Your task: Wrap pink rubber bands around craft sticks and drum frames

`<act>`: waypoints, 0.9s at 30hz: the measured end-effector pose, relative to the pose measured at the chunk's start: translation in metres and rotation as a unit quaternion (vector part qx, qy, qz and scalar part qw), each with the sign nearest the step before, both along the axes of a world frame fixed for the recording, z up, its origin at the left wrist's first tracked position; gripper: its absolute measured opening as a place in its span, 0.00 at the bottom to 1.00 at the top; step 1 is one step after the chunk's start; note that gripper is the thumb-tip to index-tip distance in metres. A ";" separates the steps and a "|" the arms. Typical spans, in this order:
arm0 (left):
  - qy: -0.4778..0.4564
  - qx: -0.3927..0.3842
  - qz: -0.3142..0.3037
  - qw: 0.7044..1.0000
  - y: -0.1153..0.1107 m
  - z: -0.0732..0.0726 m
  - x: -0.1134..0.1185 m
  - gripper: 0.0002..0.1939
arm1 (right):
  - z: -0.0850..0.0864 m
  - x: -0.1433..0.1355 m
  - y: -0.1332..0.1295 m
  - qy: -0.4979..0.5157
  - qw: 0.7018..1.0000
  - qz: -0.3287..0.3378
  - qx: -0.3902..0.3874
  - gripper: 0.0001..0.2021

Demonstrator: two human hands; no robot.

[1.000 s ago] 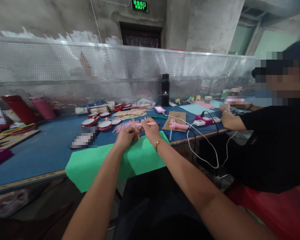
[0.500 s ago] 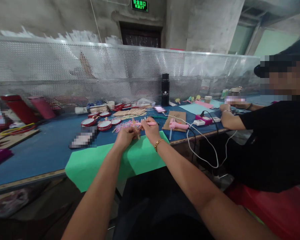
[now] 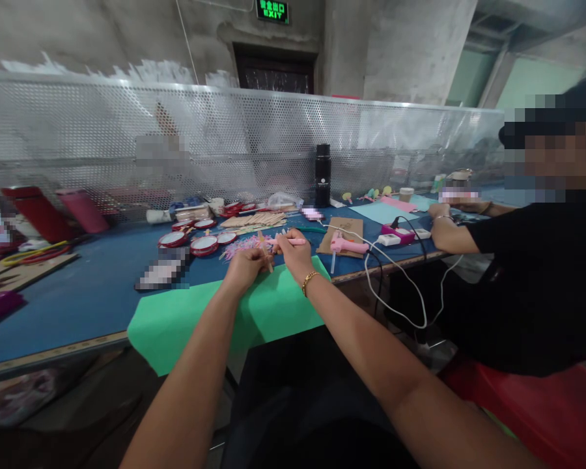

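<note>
My left hand (image 3: 247, 266) is closed on a slim wooden craft stick (image 3: 262, 240), which stands tilted above the table's front edge. Closed around a pink pen-shaped tool (image 3: 297, 241) is my right hand (image 3: 297, 255), with a gold bracelet at the wrist. The tool lies nearly level, its tip close to the stick; whether they touch I cannot tell. Under both hands a green sheet (image 3: 283, 299) hangs over the edge. Pink and purple paper shreds (image 3: 239, 247) lie just behind my left hand, near small red-rimmed drums (image 3: 204, 245).
A pile of wooden sticks (image 3: 256, 221) lies behind the shreds. To the right, a pink glue gun (image 3: 350, 244) rests on cardboard (image 3: 354, 226), near a power strip (image 3: 395, 234) with trailing cables. A black bottle (image 3: 323, 176) stands behind. A co-worker (image 3: 532, 273) sits at right.
</note>
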State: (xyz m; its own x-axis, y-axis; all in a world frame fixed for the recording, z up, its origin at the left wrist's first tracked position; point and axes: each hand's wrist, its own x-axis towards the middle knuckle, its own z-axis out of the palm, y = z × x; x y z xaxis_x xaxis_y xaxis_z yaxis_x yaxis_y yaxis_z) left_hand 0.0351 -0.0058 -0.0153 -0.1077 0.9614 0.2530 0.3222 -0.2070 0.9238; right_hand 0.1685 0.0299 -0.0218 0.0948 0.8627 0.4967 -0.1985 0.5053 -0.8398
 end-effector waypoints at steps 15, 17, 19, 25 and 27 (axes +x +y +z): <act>-0.008 -0.012 0.001 1.000 0.004 -0.002 -0.002 0.18 | -0.003 -0.002 0.003 0.007 1.000 0.015 0.012 0.14; -0.001 -0.011 -0.001 1.000 0.004 -0.002 -0.002 0.18 | -0.003 -0.002 0.003 0.013 1.000 0.005 0.010 0.13; 0.001 -0.011 -0.001 1.000 0.003 -0.002 -0.001 0.18 | -0.002 -0.001 0.003 0.020 1.000 -0.001 0.006 0.13; -0.013 -0.011 -0.001 1.000 0.002 -0.001 0.000 0.18 | -0.002 -0.001 0.002 0.001 1.000 0.010 0.012 0.13; -0.005 -0.010 -0.002 1.000 0.002 -0.001 0.000 0.19 | -0.003 -0.001 0.003 0.014 1.000 -0.001 0.003 0.13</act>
